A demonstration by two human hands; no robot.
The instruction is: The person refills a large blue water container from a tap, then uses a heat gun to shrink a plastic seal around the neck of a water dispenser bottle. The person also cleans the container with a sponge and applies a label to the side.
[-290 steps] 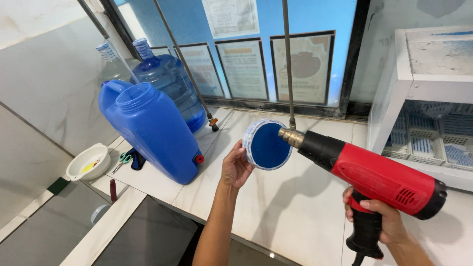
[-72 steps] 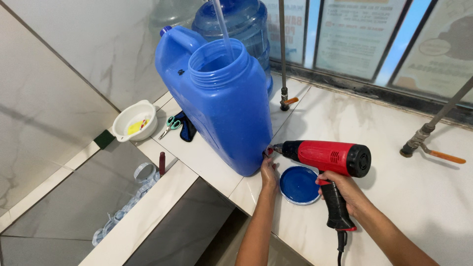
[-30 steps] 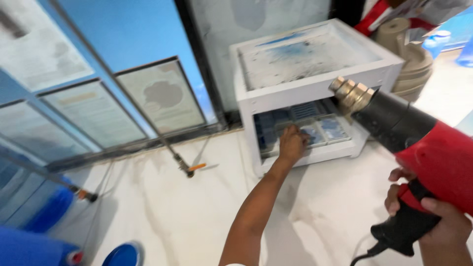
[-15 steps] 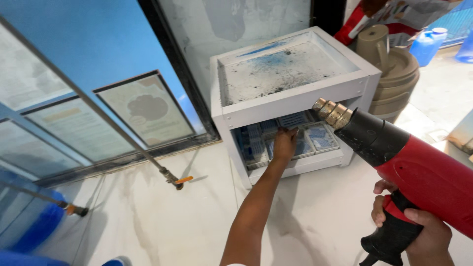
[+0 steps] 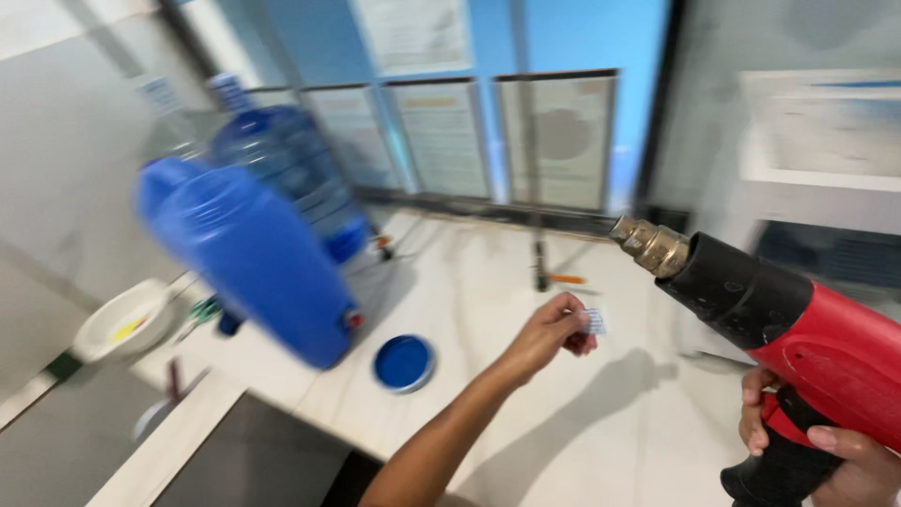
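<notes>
Head view, blurred by motion. Left hand [image 5: 554,330] raised above the middle of the counter [image 5: 601,413], fingers pinched together on a small white-blue slip [image 5: 594,322]. Right hand [image 5: 826,455] at the lower right corner, clenched round the black grip of a red heat gun [image 5: 798,324], brass nozzle aimed left, near the slip. Blue lid [image 5: 404,362] flat on the counter near its front edge, just beside a blue jug [image 5: 253,258]. Clear water bottle [image 5: 291,169] behind the jug. White bowl [image 5: 122,319] at far left.

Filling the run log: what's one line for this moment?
left hand: pinching small label | right hand: gripping red heat gun | counter: blue jug, blue lid
</notes>
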